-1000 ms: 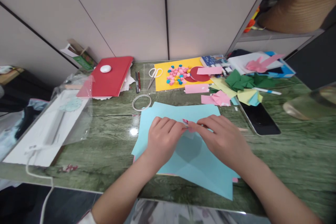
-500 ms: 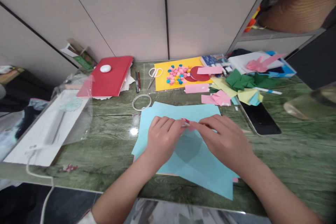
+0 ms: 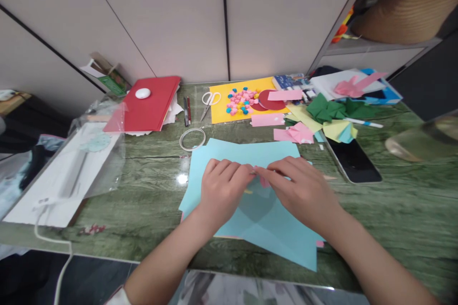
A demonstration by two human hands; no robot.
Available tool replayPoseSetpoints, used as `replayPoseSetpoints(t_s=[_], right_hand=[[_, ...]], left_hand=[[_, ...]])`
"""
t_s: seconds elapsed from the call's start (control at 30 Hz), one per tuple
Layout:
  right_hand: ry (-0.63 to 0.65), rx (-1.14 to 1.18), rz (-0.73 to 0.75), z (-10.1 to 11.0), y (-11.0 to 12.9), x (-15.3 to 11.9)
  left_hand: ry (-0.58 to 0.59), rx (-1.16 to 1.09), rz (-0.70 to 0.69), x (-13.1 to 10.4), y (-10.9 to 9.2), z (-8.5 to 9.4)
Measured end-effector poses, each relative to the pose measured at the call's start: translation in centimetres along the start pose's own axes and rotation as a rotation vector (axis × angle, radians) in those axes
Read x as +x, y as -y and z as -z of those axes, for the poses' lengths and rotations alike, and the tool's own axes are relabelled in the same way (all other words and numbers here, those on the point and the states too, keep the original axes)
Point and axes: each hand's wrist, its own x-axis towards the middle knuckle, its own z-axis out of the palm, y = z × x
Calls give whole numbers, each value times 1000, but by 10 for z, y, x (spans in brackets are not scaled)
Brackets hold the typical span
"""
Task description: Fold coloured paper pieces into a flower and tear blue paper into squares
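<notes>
The left hand (image 3: 223, 188) and right hand (image 3: 307, 193) pinch one small pink piece (image 3: 264, 181) between their fingers (image 3: 248, 171), above several light-blue sheets (image 3: 246, 221). Around them lie one pair of scissors (image 3: 205, 113), one tape ring (image 3: 181, 140), two pens (image 3: 185, 112), one red folder (image 3: 153, 107) and one phone (image 3: 357, 160); one yellow sheet (image 3: 219, 110) bears many small balls (image 3: 239, 103), too crowded to count. The desk (image 3: 143, 219) is green, wood-grained and glossy, backed by pale panels (image 3: 171, 19).

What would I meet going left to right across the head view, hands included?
White cable → red folder → tape roll → left hand → pink piece at the fingertips → right hand → phone → clear container.
</notes>
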Motion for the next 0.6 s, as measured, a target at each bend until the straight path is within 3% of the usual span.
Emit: replayPoseSetpoints(t_s=[0.6], right_hand=[[-67, 3, 35, -1, 0, -1]], left_hand=[[-24, -44, -7, 2, 0, 0]])
